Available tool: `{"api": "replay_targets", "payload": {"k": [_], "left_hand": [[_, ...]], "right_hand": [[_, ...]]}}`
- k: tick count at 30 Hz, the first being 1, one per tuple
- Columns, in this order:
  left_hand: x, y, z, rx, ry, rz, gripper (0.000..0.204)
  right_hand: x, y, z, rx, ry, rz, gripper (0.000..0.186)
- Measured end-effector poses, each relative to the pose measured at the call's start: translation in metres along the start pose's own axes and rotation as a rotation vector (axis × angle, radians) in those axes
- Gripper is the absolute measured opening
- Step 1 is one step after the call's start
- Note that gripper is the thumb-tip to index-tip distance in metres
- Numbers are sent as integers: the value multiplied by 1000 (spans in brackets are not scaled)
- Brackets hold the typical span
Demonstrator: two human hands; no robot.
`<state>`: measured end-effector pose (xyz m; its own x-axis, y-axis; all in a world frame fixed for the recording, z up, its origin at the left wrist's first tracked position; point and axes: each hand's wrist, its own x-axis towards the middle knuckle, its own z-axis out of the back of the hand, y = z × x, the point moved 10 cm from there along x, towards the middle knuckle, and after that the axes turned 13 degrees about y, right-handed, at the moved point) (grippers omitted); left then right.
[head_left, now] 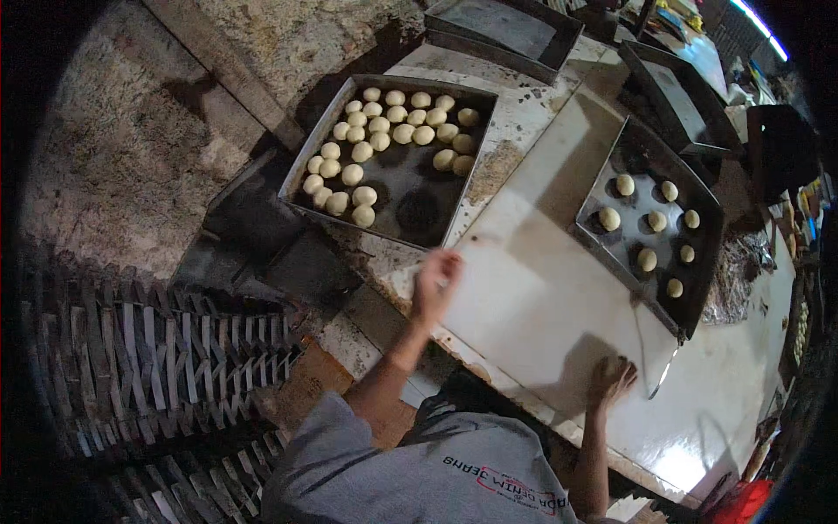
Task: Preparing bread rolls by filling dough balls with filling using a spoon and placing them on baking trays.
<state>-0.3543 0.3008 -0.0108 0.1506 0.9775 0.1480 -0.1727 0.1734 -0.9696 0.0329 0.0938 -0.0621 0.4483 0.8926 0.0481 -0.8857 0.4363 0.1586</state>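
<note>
My left hand (pixel 436 284) is blurred over the pale worktop (pixel 506 314), just below the near right corner of a square metal tray (pixel 397 170) holding several pale dough balls (pixel 379 124); its fingers look curled, and what they hold, if anything, is unclear. Lower right, my right hand (pixel 614 377) hovers over or rests on the worktop with fingers apart and nothing visible in them. A thin metal tool (pixel 662 374) lies just right of it. Above that, a second dark tray (pixel 642 157) bears several dough balls (pixel 647 258), spaced apart.
Two more dark trays (pixel 506 31) (pixel 676 96) stand along the far side. Crinkled plastic (pixel 733 297) lies right of the second tray. Slatted stacks (pixel 175 349) sit lower left of the worktop, beside a rough floor (pixel 131 148). A red object (pixel 740 502) is at lower right.
</note>
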Motion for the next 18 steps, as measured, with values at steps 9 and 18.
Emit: {"api": "replay_targets", "payload": {"k": [9,18], "left_hand": [[127,136,211,881,131,772,36],[137,109,222,663,42,606,22]], "right_hand": [[-22,47,-4,159,40,142,29],[4,63,-3,117,150,138,36]]}}
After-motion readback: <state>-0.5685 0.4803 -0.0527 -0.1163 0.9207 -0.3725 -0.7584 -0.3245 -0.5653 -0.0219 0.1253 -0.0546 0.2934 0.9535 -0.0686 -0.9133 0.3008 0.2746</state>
